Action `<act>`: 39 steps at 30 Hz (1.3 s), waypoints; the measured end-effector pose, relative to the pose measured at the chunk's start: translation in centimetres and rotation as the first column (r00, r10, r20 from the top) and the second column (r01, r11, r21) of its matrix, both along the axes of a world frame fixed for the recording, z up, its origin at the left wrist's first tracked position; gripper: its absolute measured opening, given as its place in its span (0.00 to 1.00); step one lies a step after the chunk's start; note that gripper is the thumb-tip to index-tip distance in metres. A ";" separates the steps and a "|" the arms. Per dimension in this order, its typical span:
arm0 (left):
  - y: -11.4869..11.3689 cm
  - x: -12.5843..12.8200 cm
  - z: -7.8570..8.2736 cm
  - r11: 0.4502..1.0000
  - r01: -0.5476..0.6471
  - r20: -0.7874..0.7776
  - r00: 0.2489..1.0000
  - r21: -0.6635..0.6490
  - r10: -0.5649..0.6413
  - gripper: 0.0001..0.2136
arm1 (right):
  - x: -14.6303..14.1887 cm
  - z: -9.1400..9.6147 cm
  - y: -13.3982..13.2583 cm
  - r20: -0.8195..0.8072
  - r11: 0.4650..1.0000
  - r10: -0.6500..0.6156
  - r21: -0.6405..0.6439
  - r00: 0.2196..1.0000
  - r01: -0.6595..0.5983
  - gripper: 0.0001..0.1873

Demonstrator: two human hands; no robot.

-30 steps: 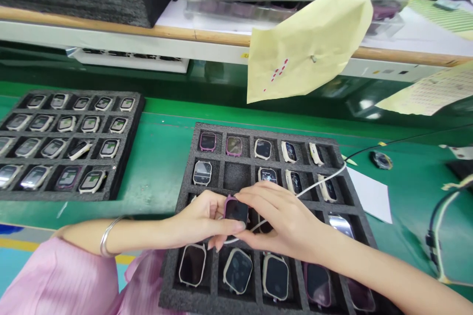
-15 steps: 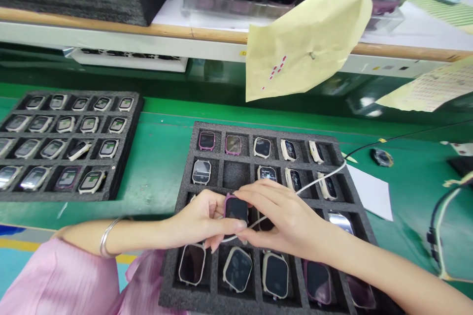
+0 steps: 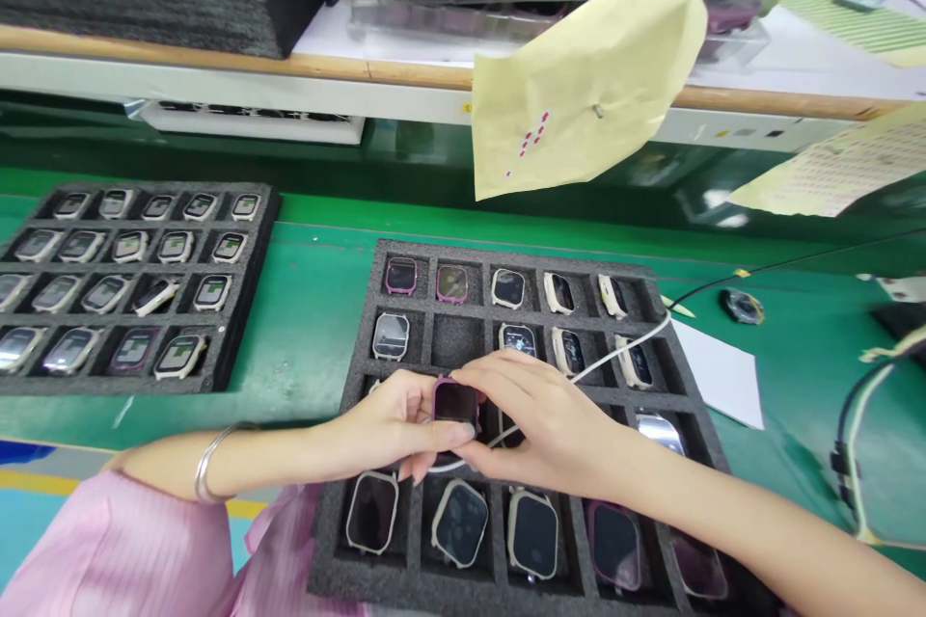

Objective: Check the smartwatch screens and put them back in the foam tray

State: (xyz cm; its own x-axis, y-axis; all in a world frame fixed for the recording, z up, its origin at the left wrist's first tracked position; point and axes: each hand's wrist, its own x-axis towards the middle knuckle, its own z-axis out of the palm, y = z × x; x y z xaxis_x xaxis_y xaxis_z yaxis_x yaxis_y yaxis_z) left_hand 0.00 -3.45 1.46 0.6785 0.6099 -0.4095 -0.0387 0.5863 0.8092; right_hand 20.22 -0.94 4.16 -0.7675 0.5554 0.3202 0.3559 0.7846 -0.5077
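Observation:
Between my two hands is a smartwatch case (image 3: 455, 405) with a purple frame and dark screen, held above a black foam tray (image 3: 340, 525). My left hand (image 3: 416, 424) grips its left side, the thumb lying across the lower edge of the screen. My right hand (image 3: 535, 415) closes on its right and top edges. A white cable (image 3: 614, 349) passes under my right hand and emerges below the watch; its end is hidden. Cream, silver and purple watch cases sit in the tray's pockets, and one pocket in the second row holds none.
A second foam tray (image 3: 250, 308) of watches lies to the left. Yellow paper (image 3: 579, 106) hangs from the shelf edge (image 3: 405, 72). On the right are a white paper (image 3: 723, 371), a small round dark item (image 3: 742, 307) and looped cables (image 3: 850, 443).
The view has shifted slightly. Both hands keep the purple watch in nearly the same place and grip; nothing was picked up or put down.

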 end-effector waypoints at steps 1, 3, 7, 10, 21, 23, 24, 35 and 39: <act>-0.1 0.0 0.0 1.000 -0.002 -0.007 1.000 0.010 0.002 0.15 | 0.1 -0.1 0.0 0.004 1.000 0.006 0.000 1.000 -0.006 0.14; -0.3 0.1 0.1 0.999 -0.012 -0.025 1.000 0.038 0.013 0.15 | 0.1 -0.2 0.1 0.007 1.000 0.023 0.009 1.000 -0.023 0.15; -0.8 0.2 0.1 0.991 -0.068 -0.107 0.991 0.117 0.081 0.16 | 0.1 -0.7 0.5 0.014 0.996 0.086 0.022 0.996 -0.086 0.14; -1.0 0.3 0.1 0.983 -0.120 -0.131 0.982 0.140 0.138 0.17 | -0.1 -1.1 0.9 0.027 0.995 0.100 -0.027 0.995 -0.099 0.15; -0.9 0.0 -0.2 0.980 -0.124 -0.060 0.989 0.155 0.135 0.18 | -0.5 -1.0 0.4 0.006 0.999 0.024 -0.035 1.000 -0.024 0.16; -0.9 -0.1 -0.3 0.981 -0.116 -0.041 0.991 0.155 0.124 0.18 | -0.7 -0.4 0.2 0.016 0.999 0.010 -0.032 1.000 -0.009 0.15; -0.9 -0.1 -0.4 0.980 -0.114 -0.034 0.992 0.162 0.121 0.18 | -0.7 -0.1 0.2 0.017 0.999 0.016 -0.031 1.000 -0.015 0.15; -0.9 -0.6 0.0 0.993 0.041 0.146 0.988 0.112 -0.057 0.17 | -0.3 -0.4 2.3 0.199 0.938 -0.347 0.105 0.917 0.332 0.22; -2.1 -1.3 0.9 1.000 0.007 0.183 0.983 -0.003 -0.006 0.12 | -3.3 0.5 1.9 0.330 0.961 -0.266 0.157 0.905 0.225 0.18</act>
State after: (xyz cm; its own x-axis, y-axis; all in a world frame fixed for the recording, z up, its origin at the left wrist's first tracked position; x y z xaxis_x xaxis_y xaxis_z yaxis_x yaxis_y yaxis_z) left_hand -1.31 -5.56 2.32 0.7463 0.6038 -0.2801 -0.1823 0.5902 0.7864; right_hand 16.91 1.01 4.69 -0.6849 0.7167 0.1316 0.6817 0.6940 -0.2315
